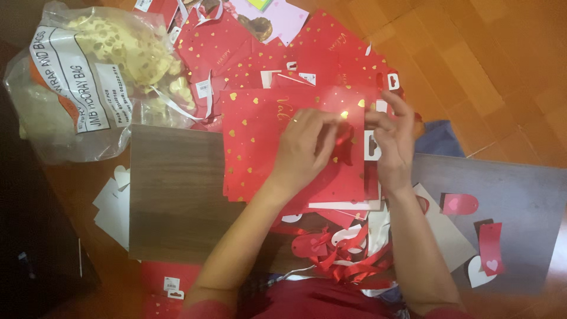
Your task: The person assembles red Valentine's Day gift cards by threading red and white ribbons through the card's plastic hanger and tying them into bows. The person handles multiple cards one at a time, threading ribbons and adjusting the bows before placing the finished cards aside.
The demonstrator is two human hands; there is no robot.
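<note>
From the head camera, we see our left hand (304, 147) lying on a flat red gift bag (260, 142) sprinkled with gold hearts, its fingertips pinched together on a glossy red ribbon (341, 145) near the bag's top edge. Our right hand (393, 142) meets it from the other side; its fingers are curled near the same ribbon and a white hang tab (372, 146), but we cannot tell whether they actually clamp anything.

The bag rests on a dark wooden board (171, 195), overlapping its right edge, just in front of us. To handle this well, we judge it best to keep the bag pressed flat with the left palm, hold the ribbon close to where it enters the paper, and pull gently so the thin card does not tear.

Around it, more red bags (248, 53) lie fanned out beyond the board. A clear plastic sack (77, 88) of pale gold items sits at the far left. Loose red ribbons (348, 260) tangle near our lap, and a grey board (508, 195) on the right carries small red tags (490, 248). White paper cut-outs (112, 207) lie left of the wooden board. Everything sits on a reddish parquet floor (490, 65), warmly lit.
</note>
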